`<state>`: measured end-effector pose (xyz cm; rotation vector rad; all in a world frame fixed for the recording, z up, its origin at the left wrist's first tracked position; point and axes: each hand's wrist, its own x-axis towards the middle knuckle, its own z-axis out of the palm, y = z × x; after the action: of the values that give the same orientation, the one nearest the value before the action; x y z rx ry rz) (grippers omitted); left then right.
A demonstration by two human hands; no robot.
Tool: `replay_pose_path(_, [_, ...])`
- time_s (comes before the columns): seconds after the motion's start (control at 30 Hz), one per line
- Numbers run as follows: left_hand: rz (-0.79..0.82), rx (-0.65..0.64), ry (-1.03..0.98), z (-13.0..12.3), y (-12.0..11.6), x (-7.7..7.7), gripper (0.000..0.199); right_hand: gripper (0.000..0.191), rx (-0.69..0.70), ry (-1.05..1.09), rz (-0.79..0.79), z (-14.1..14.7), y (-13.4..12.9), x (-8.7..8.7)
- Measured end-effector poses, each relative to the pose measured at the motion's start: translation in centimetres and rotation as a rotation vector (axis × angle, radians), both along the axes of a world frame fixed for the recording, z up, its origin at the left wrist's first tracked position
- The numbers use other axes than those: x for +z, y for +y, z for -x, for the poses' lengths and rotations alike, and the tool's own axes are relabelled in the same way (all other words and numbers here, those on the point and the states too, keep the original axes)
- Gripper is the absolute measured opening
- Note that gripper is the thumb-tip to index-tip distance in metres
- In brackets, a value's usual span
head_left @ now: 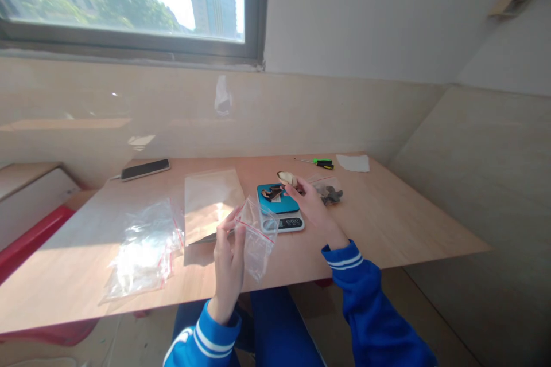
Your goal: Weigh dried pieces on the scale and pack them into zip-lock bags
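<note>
Head view showed your left hand [228, 258] pinching a small zip bag [258, 235] by its mouth, fingers closed on the rim, above the near edge of the surface [387, 223]. Your right hand [312, 206] held a pale dried piece [287, 178] between closed fingertips, just over the blue scale [279, 206]. That piece sat up and right of the bag, near it but apart. You did best to keep the mouth spread wide and tilted toward the piece.
</note>
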<state>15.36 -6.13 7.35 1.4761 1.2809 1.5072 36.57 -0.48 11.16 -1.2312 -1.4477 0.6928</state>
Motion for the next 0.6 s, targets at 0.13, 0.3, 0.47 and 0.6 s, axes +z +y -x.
replay_pose_path(0.13, [-0.006,-0.022,0.004,-0.8,0.6,0.4,0.031,0.034,0.228,-0.417,0.001,1.5,-2.3,4.0])
replay_pose_path(0.3, [-0.011,-0.042,0.003,-1.9,0.7,0.3,0.037,0.014,0.228,-0.706,-0.051,4.2,-3.3,5.6])
replay_pose_path(0.47, [0.023,-0.045,-0.099,-2.5,0.7,-0.3,0.033,0.040,0.486,-0.667,-0.067,5.8,-2.8,5.4])
replay_pose_path(0.6, [0.056,-0.010,-0.209,-2.2,0.7,-0.3,0.044,0.071,0.584,-0.551,-0.024,5.4,-2.1,5.2])
